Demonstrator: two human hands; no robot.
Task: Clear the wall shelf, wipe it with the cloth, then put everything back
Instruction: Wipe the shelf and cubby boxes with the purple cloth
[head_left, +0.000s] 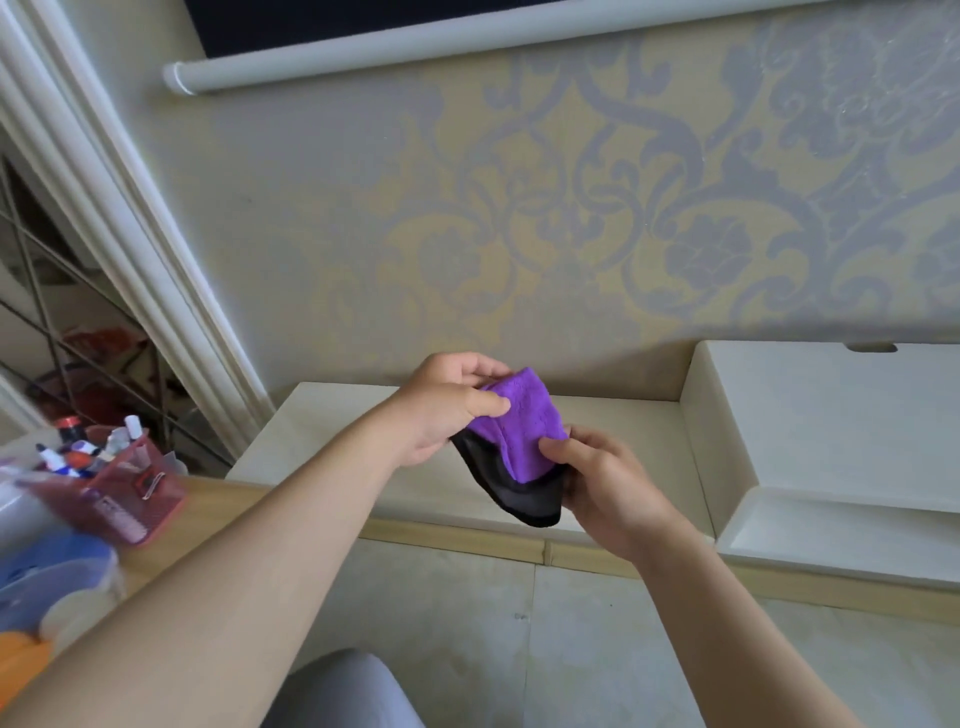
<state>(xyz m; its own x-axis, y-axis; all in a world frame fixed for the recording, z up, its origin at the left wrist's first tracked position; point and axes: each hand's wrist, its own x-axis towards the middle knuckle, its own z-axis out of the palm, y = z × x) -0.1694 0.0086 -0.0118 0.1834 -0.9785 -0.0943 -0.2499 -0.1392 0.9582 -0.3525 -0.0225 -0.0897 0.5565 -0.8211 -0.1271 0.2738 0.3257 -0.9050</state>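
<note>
Both hands hold the purple cloth (519, 431), black along its lower edge, just above the cream wall shelf (634, 431). The left hand (441, 410) pinches its upper corner between thumb and fingers; the right hand (608, 483) grips its lower right side. At left, a pink mesh basket (130, 499) of small bottles sits on the desk (228, 499); their labels are too blurred to read.

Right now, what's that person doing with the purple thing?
A person is holding a purple and black cloth in both hands. The left hand pinches its top and the right hand grips its lower edge. The cloth is held up over the cream wall shelf, not pressed flat on it. Off to the left, a pink basket holding small bottles sits on a wooden surface.
</note>
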